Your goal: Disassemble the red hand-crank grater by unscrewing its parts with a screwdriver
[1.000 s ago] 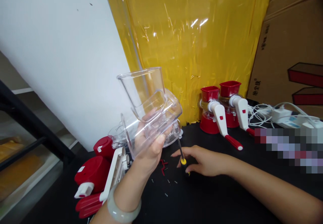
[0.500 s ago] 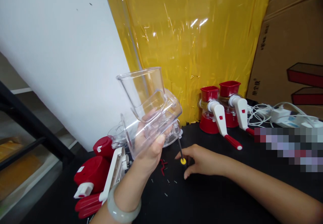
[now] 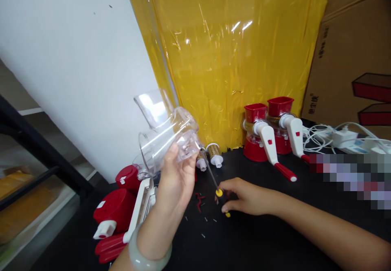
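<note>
My left hand [image 3: 179, 173] grips a clear plastic grater housing [image 3: 161, 140], tilted and raised over the black table. Fingers of my right hand [image 3: 241, 197] are wrapped round the black and yellow handle of a screwdriver [image 3: 220, 197]. Its shaft points up and left, and the tip meets or nearly meets the housing's lower right end; contact is hard to make out. Below, small screws [image 3: 203, 235] lie scattered near a red plastic piece [image 3: 199, 201]. Behind the hands sit two drum graters with white ends, one [image 3: 214, 155] partly apart from the other.
Two assembled red and white rotary graters [image 3: 255, 148] stand at the back right, beside white cables [image 3: 320, 136]. Red bases [image 3: 114, 210] and white cranks with red handles [image 3: 111, 246] lie at left. A yellow-wrapped stack [image 3: 238, 59] and a cardboard box [image 3: 351, 51] rise behind.
The clear housing has turned and come lower and left in my left hand. My right hand's fingers have closed round the screwdriver handle, which now slants more. The drum graters have come into sight.
</note>
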A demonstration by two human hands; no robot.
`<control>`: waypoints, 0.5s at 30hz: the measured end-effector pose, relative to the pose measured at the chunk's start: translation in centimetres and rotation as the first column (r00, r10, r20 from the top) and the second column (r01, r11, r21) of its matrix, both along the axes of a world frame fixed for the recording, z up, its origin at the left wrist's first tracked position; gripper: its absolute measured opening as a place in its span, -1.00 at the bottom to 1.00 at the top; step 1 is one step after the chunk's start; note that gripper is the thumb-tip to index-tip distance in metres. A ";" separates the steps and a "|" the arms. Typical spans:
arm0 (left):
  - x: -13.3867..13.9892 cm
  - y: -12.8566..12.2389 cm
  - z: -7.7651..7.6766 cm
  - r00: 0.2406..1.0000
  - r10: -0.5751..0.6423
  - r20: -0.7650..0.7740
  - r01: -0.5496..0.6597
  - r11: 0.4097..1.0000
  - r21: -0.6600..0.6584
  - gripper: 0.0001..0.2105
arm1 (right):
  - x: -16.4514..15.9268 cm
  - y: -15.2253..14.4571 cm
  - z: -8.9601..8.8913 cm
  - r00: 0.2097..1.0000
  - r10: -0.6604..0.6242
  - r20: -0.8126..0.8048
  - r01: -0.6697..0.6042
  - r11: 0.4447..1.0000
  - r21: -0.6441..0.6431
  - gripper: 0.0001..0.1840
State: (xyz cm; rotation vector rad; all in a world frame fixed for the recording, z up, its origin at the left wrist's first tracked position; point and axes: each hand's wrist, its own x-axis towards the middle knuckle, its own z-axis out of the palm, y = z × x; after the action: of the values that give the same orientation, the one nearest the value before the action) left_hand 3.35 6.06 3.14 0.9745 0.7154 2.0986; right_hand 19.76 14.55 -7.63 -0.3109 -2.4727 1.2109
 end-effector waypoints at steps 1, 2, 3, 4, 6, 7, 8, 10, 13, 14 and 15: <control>-0.3 -0.1 0.3 0.999 -0.004 0.052 0.006 1.000 -0.024 -0.71 | 0.1 -0.4 0.1 1.000 -0.007 -0.020 0.007 1.000 0.004 -0.68; -0.6 -0.3 0.7 0.994 -0.005 0.105 0.010 0.999 -0.043 -0.70 | 0.2 -0.8 0.3 0.999 -0.021 -0.038 0.022 1.000 0.017 -0.68; -0.9 -0.4 1.1 0.988 -0.004 0.151 0.012 0.999 -0.053 -0.68 | 0.3 -1.3 0.5 0.997 -0.047 -0.057 0.049 0.998 0.034 -0.67; -1.3 -0.7 1.4 0.982 -0.001 0.189 0.011 0.998 -0.056 -0.66 | 0.5 -1.9 0.6 0.996 -0.066 -0.066 0.070 0.996 0.056 -0.67; -1.8 -1.2 2.1 0.972 0.009 0.236 0.006 0.998 -0.065 -0.63 | 0.8 -2.8 0.7 0.988 -0.107 -0.111 0.117 0.990 0.085 -0.68; -2.1 -1.6 2.5 0.969 0.019 0.245 0.000 0.997 -0.077 -0.61 | 0.9 -3.3 0.7 0.985 -0.121 -0.125 0.133 0.987 0.087 -0.68; -2.3 -1.9 2.8 0.969 0.032 0.245 -0.008 0.995 -0.097 -0.59 | 0.9 -3.7 0.8 0.978 -0.145 -0.148 0.157 0.985 0.074 -0.68; -2.8 -2.5 3.3 0.974 0.061 0.219 -0.029 0.989 -0.148 -0.54 | 1.0 -4.4 1.0 0.962 -0.176 -0.208 0.185 0.983 0.022 -0.67; -3.5 -3.3 3.8 0.984 0.074 0.159 -0.041 0.978 -0.207 -0.49 | 1.2 -5.2 1.8 0.949 -0.177 -0.261 0.163 0.984 -0.073 -0.67; -3.7 -3.4 3.9 0.988 0.070 0.140 -0.040 0.978 -0.207 -0.48 | 1.3 -5.5 2.1 0.947 -0.163 -0.275 0.138 0.984 -0.109 -0.66; -3.8 -3.6 3.9 0.990 0.065 0.123 -0.039 0.979 -0.200 -0.48 | 1.4 -5.7 2.5 0.944 -0.156 -0.290 0.118 0.982 -0.145 -0.65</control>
State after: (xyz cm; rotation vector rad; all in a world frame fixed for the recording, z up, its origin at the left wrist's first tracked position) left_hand -0.44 2.50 7.07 0.7128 0.8716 2.0680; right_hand 21.19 8.81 -5.12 -0.3025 -2.0858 1.2548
